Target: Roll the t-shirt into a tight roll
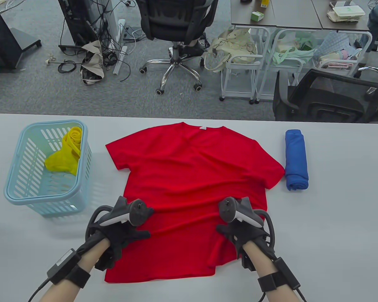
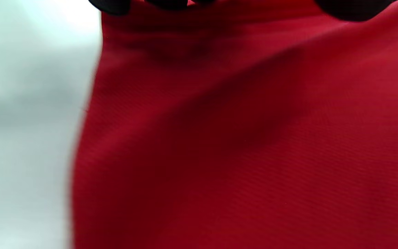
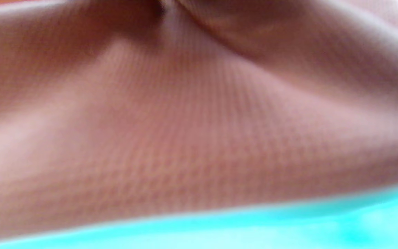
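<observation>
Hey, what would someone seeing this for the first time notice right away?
A bright red t-shirt lies spread flat mid-table, both gloved hands on its near part, left hand and right hand. A rolled blue cloth lies to its right; a pale blue basket holding yellow cloth stands left.

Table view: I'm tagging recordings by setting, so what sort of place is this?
Probably an office or lab: a black swivel office chair on grey carpet, tangled black cables on the floor, white metal trolleys behind the white table.

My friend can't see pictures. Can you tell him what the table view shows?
Two gloved hands, left hand and right hand, rest on a red t-shirt spread flat on a grey table. A blue basket holds yellow cloth; a rolled blue shirt lies opposite.
</observation>
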`<state>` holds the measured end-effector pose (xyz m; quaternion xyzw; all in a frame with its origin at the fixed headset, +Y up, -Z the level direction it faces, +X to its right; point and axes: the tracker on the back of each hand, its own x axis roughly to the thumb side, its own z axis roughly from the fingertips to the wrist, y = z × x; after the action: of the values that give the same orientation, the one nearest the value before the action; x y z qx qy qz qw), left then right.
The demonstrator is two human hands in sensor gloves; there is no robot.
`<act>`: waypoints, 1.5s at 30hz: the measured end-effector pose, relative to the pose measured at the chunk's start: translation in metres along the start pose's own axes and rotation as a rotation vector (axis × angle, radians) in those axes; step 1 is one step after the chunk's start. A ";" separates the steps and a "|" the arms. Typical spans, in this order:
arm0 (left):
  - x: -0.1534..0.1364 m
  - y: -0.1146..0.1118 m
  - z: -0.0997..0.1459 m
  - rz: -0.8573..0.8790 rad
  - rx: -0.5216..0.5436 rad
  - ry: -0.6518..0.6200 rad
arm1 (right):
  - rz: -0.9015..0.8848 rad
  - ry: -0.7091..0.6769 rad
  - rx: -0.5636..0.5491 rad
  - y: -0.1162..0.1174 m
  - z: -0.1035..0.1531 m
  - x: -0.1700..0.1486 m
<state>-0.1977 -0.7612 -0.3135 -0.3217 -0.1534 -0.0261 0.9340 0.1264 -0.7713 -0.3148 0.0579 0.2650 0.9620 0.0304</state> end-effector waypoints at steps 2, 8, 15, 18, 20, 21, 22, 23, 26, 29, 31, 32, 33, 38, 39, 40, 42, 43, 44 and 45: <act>0.002 -0.008 -0.014 -0.103 -0.017 0.067 | 0.046 0.072 -0.039 -0.003 0.006 -0.005; -0.015 -0.007 -0.025 -0.090 0.003 0.142 | 0.078 0.033 -0.150 -0.024 0.035 -0.028; -0.036 -0.008 -0.027 -0.010 -0.001 0.170 | -0.024 -0.121 0.042 -0.021 0.043 -0.034; -0.044 -0.007 -0.027 0.003 0.002 0.182 | 0.001 -0.173 0.114 -0.009 0.036 -0.028; -0.050 -0.007 -0.027 0.020 0.002 0.189 | 0.020 -0.185 0.136 -0.003 0.031 -0.026; -0.053 -0.007 -0.027 0.033 0.003 0.191 | 0.015 -0.175 0.134 0.000 0.028 -0.026; -0.056 -0.007 -0.026 0.043 0.002 0.190 | 0.010 -0.171 0.114 0.000 0.027 -0.026; -0.058 -0.008 -0.026 0.055 0.001 0.191 | 0.003 -0.167 0.081 -0.001 0.026 -0.027; -0.060 -0.009 -0.026 0.067 0.000 0.191 | -0.035 -0.141 -0.039 -0.004 0.023 -0.030; -0.060 -0.009 -0.026 0.065 0.000 0.192 | -0.078 -0.163 -0.011 -0.004 0.020 -0.035; -0.060 -0.009 -0.026 0.072 -0.002 0.189 | -0.147 -0.187 0.025 -0.006 0.020 -0.043; -0.060 -0.009 -0.026 0.072 -0.002 0.188 | -0.184 -0.190 0.034 -0.007 0.020 -0.045; -0.060 -0.009 -0.026 0.073 -0.003 0.188 | -0.257 -0.198 0.040 -0.009 0.021 -0.050; -0.060 -0.009 -0.026 0.074 -0.004 0.187 | -0.225 -0.150 0.040 -0.011 0.023 -0.050; -0.060 -0.009 -0.025 0.076 -0.005 0.185 | -0.189 -0.128 0.031 -0.010 0.023 -0.046; -0.060 -0.009 -0.025 0.077 -0.005 0.185 | -0.160 -0.113 0.022 -0.010 0.022 -0.043; -0.060 -0.009 -0.025 0.078 -0.005 0.184 | -0.047 -0.072 -0.003 -0.007 0.021 -0.033; -0.060 -0.009 -0.025 0.079 -0.005 0.184 | -0.017 -0.064 -0.012 -0.006 0.021 -0.031; -0.060 -0.010 -0.025 0.080 -0.006 0.183 | 0.028 -0.045 -0.025 -0.005 0.021 -0.027; -0.060 -0.010 -0.025 0.083 -0.006 0.182 | 0.066 -0.024 -0.037 -0.003 0.020 -0.025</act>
<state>-0.2497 -0.7873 -0.3445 -0.3268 -0.0545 -0.0172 0.9434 0.1539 -0.7605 -0.3015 0.0776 0.2445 0.9665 0.0032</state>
